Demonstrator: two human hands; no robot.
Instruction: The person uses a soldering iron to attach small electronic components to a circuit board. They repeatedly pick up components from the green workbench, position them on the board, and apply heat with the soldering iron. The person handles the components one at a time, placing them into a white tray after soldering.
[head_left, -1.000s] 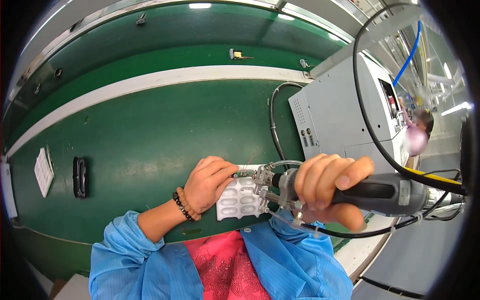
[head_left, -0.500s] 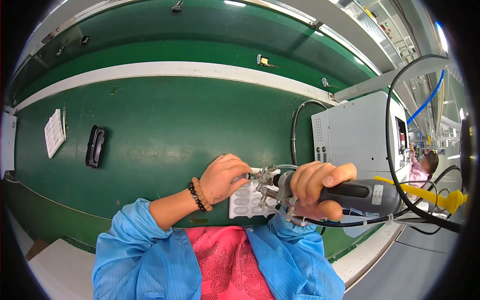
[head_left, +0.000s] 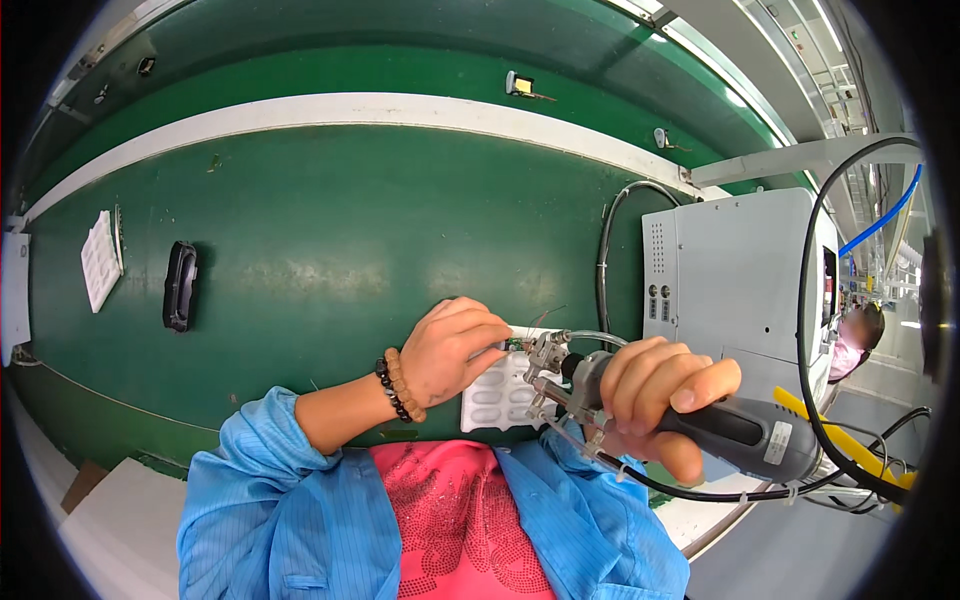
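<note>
My left hand (head_left: 452,350) is closed, fingers and thumb pinching a small part with a green circuit board (head_left: 516,344), mostly hidden by the fingers. Thin wires stick up beside it. Wrapped round a dark grey corded hand tool (head_left: 745,432) is my right hand (head_left: 668,405). The tool's metal head (head_left: 546,358), with clamps and thin tubes, points left and sits right by the fingertips of my left hand; whether its tip touches the part I cannot tell. Beneath both lies a white moulded tray (head_left: 492,402) with oval hollows, partly covered by the hand and tool.
A grey machine box (head_left: 735,270) stands at the right, with a black cable (head_left: 603,262) looping beside it. A black plastic shell (head_left: 181,287) and another white tray (head_left: 100,262) lie at the left. Small parts (head_left: 519,84) sit on the green strip beyond the white ledge. A person (head_left: 855,340) is far right.
The view has shifted a little. The rear of the hand tool has swung down and right in my right hand, its head staying by the left fingertips. My left hand keeps its pinch.
</note>
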